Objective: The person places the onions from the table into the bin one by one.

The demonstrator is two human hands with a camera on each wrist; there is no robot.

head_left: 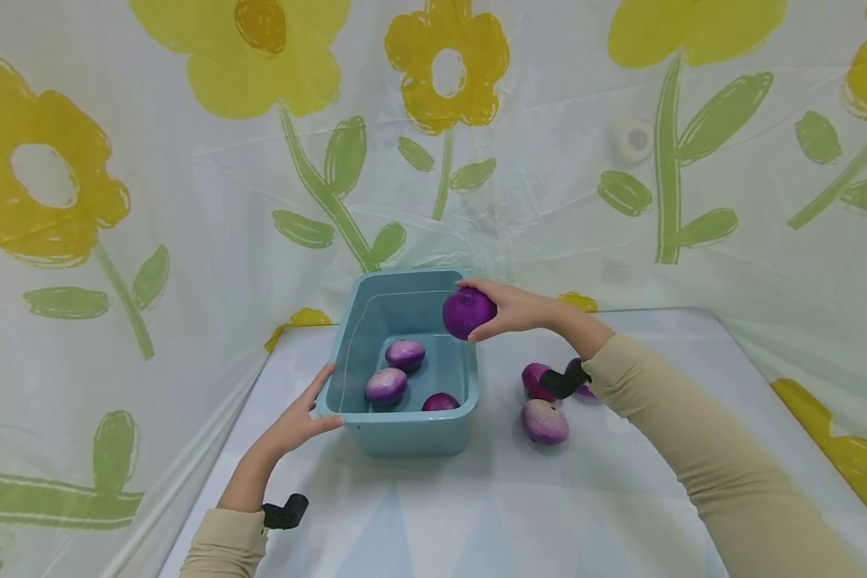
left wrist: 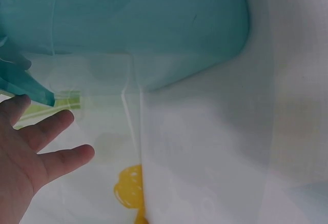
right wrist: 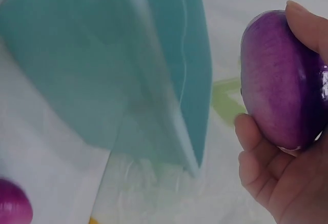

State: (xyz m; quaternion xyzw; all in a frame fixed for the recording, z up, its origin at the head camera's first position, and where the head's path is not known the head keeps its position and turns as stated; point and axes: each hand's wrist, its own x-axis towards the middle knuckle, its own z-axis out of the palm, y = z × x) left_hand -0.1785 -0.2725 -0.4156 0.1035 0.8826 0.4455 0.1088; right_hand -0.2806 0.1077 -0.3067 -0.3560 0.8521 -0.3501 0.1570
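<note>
My right hand [head_left: 516, 309] grips a glossy purple onion [head_left: 466, 313] above the right rim of a blue plastic bin [head_left: 412, 437]. In the right wrist view the thumb and curled fingers hold this onion [right wrist: 274, 80] beside the bin wall [right wrist: 92, 65]. My left hand [head_left: 292, 425] is at the bin's front left corner, fingers spread and fairly straight against its edge. Inside the bin lie a pale-topped purple onion [head_left: 405, 353], another like it [head_left: 386, 387] and a darker onion [head_left: 441, 401], partly hidden by the front wall.
Right of the bin, a pale purple onion [head_left: 545, 422] and a redder onion [head_left: 537, 380] lie on the white table [head_left: 585, 506]. Another onion [head_left: 585, 391] is mostly hidden behind the right wrist strap. A flower-printed curtain [head_left: 535, 160] hangs behind the table.
</note>
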